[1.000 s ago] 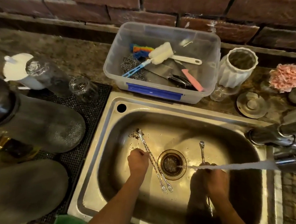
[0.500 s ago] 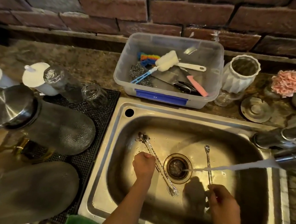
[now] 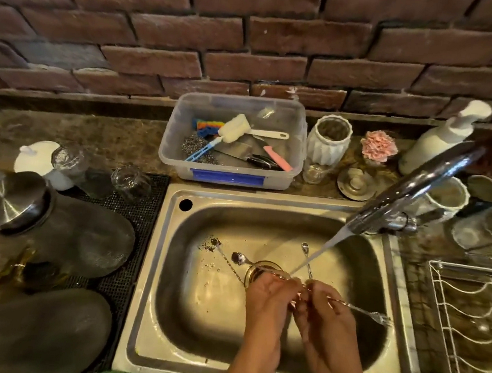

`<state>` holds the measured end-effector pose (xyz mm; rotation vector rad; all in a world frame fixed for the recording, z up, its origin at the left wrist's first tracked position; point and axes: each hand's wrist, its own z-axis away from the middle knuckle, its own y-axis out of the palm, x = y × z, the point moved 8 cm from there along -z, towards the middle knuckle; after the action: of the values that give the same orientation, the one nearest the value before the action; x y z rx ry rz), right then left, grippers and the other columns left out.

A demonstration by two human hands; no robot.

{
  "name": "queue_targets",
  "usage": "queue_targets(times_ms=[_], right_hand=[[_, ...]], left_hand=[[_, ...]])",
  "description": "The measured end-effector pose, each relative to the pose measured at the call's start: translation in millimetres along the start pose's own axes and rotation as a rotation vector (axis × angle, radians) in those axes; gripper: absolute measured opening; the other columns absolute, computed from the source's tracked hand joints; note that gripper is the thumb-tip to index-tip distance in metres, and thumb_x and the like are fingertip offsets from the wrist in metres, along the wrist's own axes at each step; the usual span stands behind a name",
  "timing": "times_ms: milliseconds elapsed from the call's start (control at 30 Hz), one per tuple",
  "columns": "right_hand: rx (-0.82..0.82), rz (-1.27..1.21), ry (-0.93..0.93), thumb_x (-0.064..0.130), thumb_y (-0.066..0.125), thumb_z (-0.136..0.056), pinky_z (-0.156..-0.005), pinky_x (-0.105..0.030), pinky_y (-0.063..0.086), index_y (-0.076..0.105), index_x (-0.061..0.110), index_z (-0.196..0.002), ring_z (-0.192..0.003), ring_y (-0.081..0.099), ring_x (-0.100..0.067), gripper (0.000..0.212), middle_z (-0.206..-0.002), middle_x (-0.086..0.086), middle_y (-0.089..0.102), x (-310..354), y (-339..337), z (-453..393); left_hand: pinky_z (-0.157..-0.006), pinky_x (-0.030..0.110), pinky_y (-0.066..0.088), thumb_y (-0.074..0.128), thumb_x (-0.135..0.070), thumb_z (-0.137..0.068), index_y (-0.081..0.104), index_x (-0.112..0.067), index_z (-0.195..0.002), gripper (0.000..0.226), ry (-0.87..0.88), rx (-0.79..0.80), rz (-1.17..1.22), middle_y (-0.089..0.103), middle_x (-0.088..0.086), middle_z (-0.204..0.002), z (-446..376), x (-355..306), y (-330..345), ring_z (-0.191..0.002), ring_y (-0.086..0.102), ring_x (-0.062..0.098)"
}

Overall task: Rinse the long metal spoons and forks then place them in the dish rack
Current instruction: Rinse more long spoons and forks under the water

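Both my hands are over the steel sink (image 3: 267,201), close together beside the drain (image 3: 259,274). My left hand (image 3: 269,301) and my right hand (image 3: 327,313) grip one long twisted-handle fork (image 3: 371,314), its tines pointing right. Water from the faucet (image 3: 421,186) lands just above my hands. A small spoon (image 3: 238,258) lies left of the drain; whether my left hand touches its handle I cannot tell. A long dirty utensil (image 3: 228,260) lies diagonally on the sink floor. Another long spoon (image 3: 307,258) lies behind my right hand.
A white wire dish rack (image 3: 466,331) stands on the counter to the right. Behind the sink is a plastic tub (image 3: 227,176) of brushes and knives, a white vase (image 3: 328,146) and a soap pump (image 3: 441,137). Upturned glasses and jars fill the black mat (image 3: 140,224) at left.
My hands have come together over the drain and lifted a long fork under the running water. The camera view has shifted right, so the dish rack shows.
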<state>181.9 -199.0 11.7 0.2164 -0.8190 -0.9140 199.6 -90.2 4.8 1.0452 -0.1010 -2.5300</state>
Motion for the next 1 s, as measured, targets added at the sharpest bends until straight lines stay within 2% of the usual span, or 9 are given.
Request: queue_targets(times_ms=[67, 167, 300, 433, 533, 667, 800, 900, 1000], right_hand=[[0.015, 0.003, -0.012, 0.015, 0.064, -0.080, -0.059, -0.027, 0.060, 0.075, 0.005, -0.078, -0.067, 0.073, -0.021, 0.015, -0.078, -0.018, 0.074, 10, -1, 2], [-0.033, -0.063, -0.049, 0.015, 0.065, -0.080, -0.062, -0.028, 0.061, 0.074, 0.004, -0.076, -0.073, 0.076, -0.025, 0.015, -0.080, -0.020, 0.074, 27, -17, 3], [-0.062, -0.095, -0.112, 0.014, 0.067, -0.079, -0.065, -0.028, 0.062, 0.068, -0.002, -0.086, -0.076, 0.076, -0.027, 0.017, -0.084, -0.024, 0.073, 46, -37, 4], [-0.044, -0.032, -0.191, 0.012, 0.063, -0.082, -0.066, -0.027, 0.062, 0.059, -0.017, -0.105, -0.066, 0.073, -0.021, 0.037, -0.090, -0.031, 0.069, 59, -43, 8], [-0.090, 0.020, -0.249, 0.015, 0.063, -0.079, -0.064, -0.024, 0.061, 0.058, -0.019, -0.109, -0.065, 0.072, -0.019, 0.045, -0.086, -0.029, 0.070, 71, -52, 11], [-0.114, 0.045, -0.233, 0.017, 0.065, -0.077, -0.064, -0.024, 0.061, 0.063, -0.015, -0.105, -0.073, 0.075, -0.023, 0.043, -0.093, -0.029, 0.074, 74, -57, 13], [-0.131, -0.010, -0.216, 0.010, 0.061, -0.090, -0.064, -0.024, 0.061, 0.060, -0.019, -0.107, -0.069, 0.075, -0.023, 0.034, -0.091, -0.030, 0.073, 72, -58, 8], [-0.152, -0.025, -0.203, 0.007, 0.060, -0.093, -0.064, -0.024, 0.061, 0.062, -0.018, -0.104, -0.077, 0.077, -0.027, 0.027, -0.090, -0.029, 0.074, 71, -61, 6], [-0.137, 0.025, -0.210, 0.008, 0.060, -0.093, -0.064, -0.023, 0.061, 0.063, -0.015, -0.102, -0.070, 0.075, -0.023, 0.026, -0.091, -0.031, 0.073, 65, -54, 6]], left_hand=[[-0.065, 0.027, 0.059, 0.073, -0.003, -0.088, 0.070, 0.003, -0.095, 0.010, 0.016, 0.012, 0.003, 0.076, 0.016, -0.082, 5, -1, 8, -0.067, 0.069, 0.017], [-0.075, 0.033, 0.061, 0.076, -0.009, -0.087, 0.075, -0.004, -0.096, 0.011, 0.043, 0.013, 0.031, 0.078, 0.015, -0.088, 9, -4, 11, -0.076, 0.072, 0.020], [-0.070, 0.027, 0.061, 0.072, -0.006, -0.087, 0.078, -0.003, -0.096, 0.011, -0.008, 0.036, 0.234, 0.078, 0.016, -0.089, 8, -5, 16, -0.077, 0.075, 0.020], [-0.070, 0.024, 0.061, 0.070, -0.005, -0.091, 0.080, -0.006, -0.091, 0.010, -0.064, 0.043, 0.289, 0.079, 0.015, -0.092, 8, 4, 35, -0.083, 0.078, 0.021], [-0.068, 0.025, 0.061, 0.070, -0.002, -0.089, 0.080, -0.004, -0.090, 0.010, -0.096, 0.020, 0.396, 0.079, 0.016, -0.093, 4, 5, 40, -0.083, 0.078, 0.022], [-0.066, 0.025, 0.061, 0.069, -0.003, -0.090, 0.078, -0.002, -0.096, 0.011, -0.101, 0.002, 0.436, 0.079, 0.017, -0.094, -2, 8, 44, -0.083, 0.078, 0.021], [-0.068, 0.026, 0.062, 0.070, -0.004, -0.089, 0.074, 0.003, -0.104, 0.017, -0.108, -0.004, 0.430, 0.080, 0.017, -0.093, -2, 8, 46, -0.083, 0.079, 0.022], [-0.070, 0.025, 0.062, 0.073, -0.006, -0.088, 0.074, 0.002, -0.103, 0.017, -0.070, -0.054, 0.440, 0.079, 0.017, -0.095, -12, 0, 32, -0.084, 0.078, 0.021], [-0.070, 0.025, 0.062, 0.072, -0.007, -0.089, 0.076, 0.001, -0.099, 0.013, -0.084, 0.001, 0.373, 0.079, 0.015, -0.092, -9, 2, 38, -0.084, 0.078, 0.020]])
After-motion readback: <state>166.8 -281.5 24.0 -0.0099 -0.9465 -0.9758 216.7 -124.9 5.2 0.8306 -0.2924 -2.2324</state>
